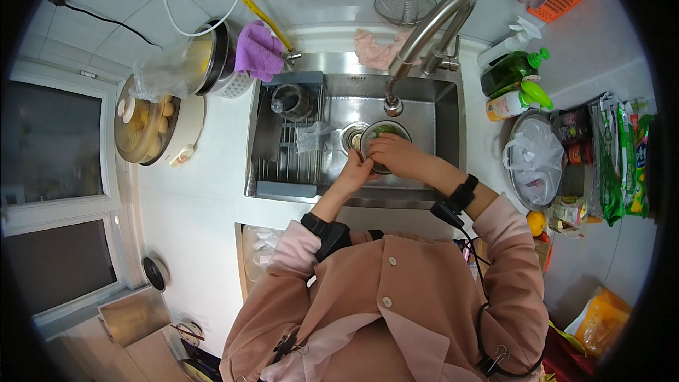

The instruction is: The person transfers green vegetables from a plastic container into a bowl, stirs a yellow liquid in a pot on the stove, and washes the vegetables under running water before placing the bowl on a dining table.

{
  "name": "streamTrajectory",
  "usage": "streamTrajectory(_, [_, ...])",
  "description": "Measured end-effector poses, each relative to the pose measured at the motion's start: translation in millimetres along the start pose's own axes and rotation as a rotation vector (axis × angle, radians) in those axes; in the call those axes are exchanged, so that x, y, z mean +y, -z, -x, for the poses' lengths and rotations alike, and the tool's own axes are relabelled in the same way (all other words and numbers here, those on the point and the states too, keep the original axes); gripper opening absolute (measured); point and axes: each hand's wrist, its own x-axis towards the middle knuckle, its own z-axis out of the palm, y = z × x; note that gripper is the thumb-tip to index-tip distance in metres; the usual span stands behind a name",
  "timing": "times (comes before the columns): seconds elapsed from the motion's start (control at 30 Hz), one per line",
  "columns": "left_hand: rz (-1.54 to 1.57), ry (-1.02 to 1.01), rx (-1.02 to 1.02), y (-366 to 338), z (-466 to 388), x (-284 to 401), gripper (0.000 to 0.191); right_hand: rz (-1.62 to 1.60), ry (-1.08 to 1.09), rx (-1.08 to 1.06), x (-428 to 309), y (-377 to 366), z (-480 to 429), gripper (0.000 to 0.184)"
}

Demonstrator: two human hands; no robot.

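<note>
A round bowl is over the steel sink basin, just right of the drain and below the faucet spout. Something green shows inside it, too small to name. My left hand grips the bowl's near left rim, thumb upward. Over the bowl's opening is my right hand, its fingers reaching inside across the contents. Whether those fingers pinch anything is hidden from above. Both wrists wear black strapped devices.
The faucet arches over the basin. A drying rack at the sink's left holds a glass jar and a clear plastic piece. Pump and spray bottles line the right. A lidded cooker with eggs stands left.
</note>
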Motion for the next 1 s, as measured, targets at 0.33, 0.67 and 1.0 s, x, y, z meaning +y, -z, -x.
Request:
streamTrajectory(0.33, [0.098,-0.035,-0.035,-6.7,1.6,12.3,0.034,-0.163,-0.588,0.176,-26.8,1.8,-9.6,0.037])
streamTrajectory(0.67, [0.036,0.012,0.024,-0.3,1.9,17.3,0.035,0.071,-0.241,0.262,-0.8,-9.9,-2.7,0.028])
streamTrajectory(1.0, [-0.034,0.026,-0.004,-3.0,5.0,21.5,0.033,-0.263,-0.231,0.127,3.3,-1.9,-13.3,0.027])
